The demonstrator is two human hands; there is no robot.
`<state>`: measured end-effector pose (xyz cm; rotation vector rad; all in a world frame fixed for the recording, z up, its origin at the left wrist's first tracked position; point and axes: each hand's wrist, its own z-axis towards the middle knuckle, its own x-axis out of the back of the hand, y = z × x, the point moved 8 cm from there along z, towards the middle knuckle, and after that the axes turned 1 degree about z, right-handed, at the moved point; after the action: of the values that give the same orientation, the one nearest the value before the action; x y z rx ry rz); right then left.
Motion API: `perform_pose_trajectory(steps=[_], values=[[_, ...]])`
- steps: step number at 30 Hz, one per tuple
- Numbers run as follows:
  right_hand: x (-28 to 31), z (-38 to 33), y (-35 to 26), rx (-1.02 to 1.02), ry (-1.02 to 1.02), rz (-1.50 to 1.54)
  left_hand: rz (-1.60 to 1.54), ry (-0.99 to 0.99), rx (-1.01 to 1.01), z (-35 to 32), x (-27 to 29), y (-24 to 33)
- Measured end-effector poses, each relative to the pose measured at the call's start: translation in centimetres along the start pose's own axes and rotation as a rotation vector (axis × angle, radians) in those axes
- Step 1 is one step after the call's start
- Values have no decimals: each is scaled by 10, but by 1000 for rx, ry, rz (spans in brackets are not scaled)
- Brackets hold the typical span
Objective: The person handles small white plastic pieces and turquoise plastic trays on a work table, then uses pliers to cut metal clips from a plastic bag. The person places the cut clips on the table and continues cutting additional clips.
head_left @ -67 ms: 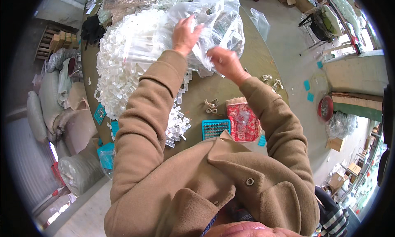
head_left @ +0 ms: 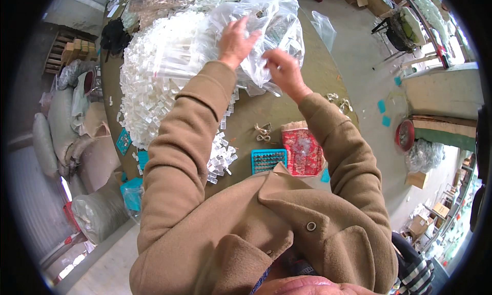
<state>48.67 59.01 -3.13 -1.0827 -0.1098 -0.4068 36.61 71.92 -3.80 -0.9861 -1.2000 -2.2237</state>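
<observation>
A crumpled clear plastic bag (head_left: pixel 287 31) lies at the far middle of the table, beside a large heap of small clear plastic pieces (head_left: pixel 148 85). Over the bag's near left part is my left hand (head_left: pixel 237 43), open, with its thumb apart from the fingers. My right hand (head_left: pixel 287 74) is at the bag's near right side, fingers curled inward with the tips against the film. Whatever lies between those fingertips is hidden. Part of the heap sits under flat clear film (head_left: pixel 177 59) left of my left hand.
Near me on the table (head_left: pixel 246 116) are a blue tray (head_left: pixel 269 161) with rows of small dark parts, a red patterned cloth (head_left: pixel 302 150) and a tied bit of cord (head_left: pixel 263 132). A smaller pile of clear pieces (head_left: pixel 220 156) lies by my left sleeve. Sacks (head_left: pixel 61 121) stand at left.
My right hand has moved slightly up and right along the bag. My left hand has shifted a little to the right, and the bag's near folds have changed shape.
</observation>
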Motion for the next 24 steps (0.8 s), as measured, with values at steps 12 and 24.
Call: perform_pose_trajectory(steps=[12, 24], values=[[23, 64, 80, -296, -2, -500, -371, 126, 412, 17, -27, -97], [46, 130, 188, -631, 29, -963, -668, 179, 749, 21, 60, -179]])
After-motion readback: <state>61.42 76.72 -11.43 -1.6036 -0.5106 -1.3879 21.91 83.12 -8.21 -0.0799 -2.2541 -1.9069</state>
